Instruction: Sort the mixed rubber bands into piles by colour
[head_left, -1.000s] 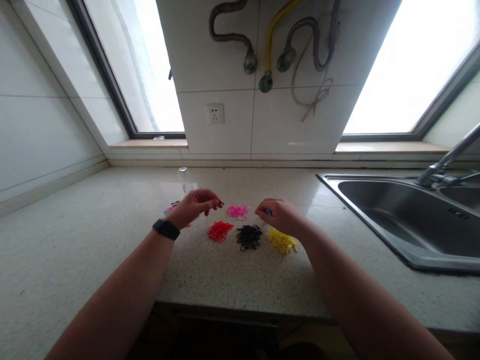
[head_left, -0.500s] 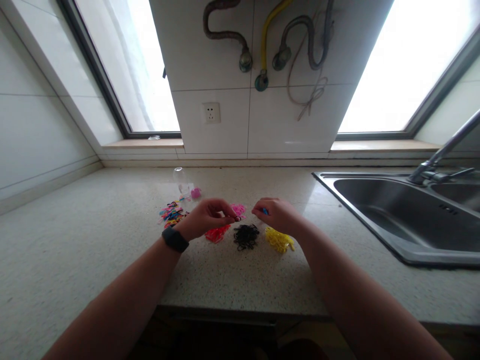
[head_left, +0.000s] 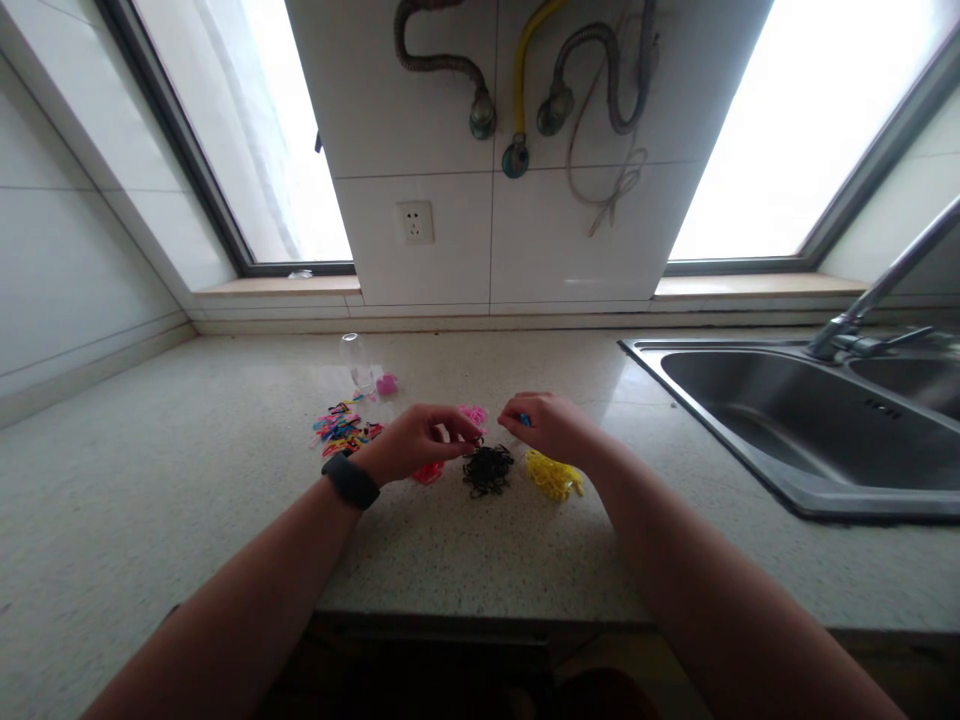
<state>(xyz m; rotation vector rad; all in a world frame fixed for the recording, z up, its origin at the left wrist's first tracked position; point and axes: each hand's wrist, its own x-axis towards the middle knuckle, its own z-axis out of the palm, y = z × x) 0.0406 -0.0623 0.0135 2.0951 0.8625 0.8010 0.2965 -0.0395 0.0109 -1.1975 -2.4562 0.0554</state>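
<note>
My left hand (head_left: 427, 440), with a dark watch on the wrist, is pinched over the left edge of a pile of black rubber bands (head_left: 487, 472). A small dark band shows at its fingertips. Across a narrow gap, my right hand (head_left: 551, 425) has its fingers closed. Something blue (head_left: 525, 420) shows at those fingers; whether it is held or lies behind them I cannot tell. Below the right hand lie yellow bands (head_left: 553, 476). Pink bands (head_left: 474, 414) lie behind the left fingertips, and red bands (head_left: 429, 473) are partly hidden under that hand.
A mixed-colour pile of bands (head_left: 341, 428) lies left of my left hand. Behind it stand a clear container (head_left: 355, 360) and a small pink object (head_left: 386, 384). A steel sink (head_left: 742, 420) with a faucet (head_left: 840, 335) is set into the counter at right.
My left hand has lowered slightly, bringing its fingertips and the small dark band to the black pile. The right hand stays nearly in place. The whole view has shifted a little.
</note>
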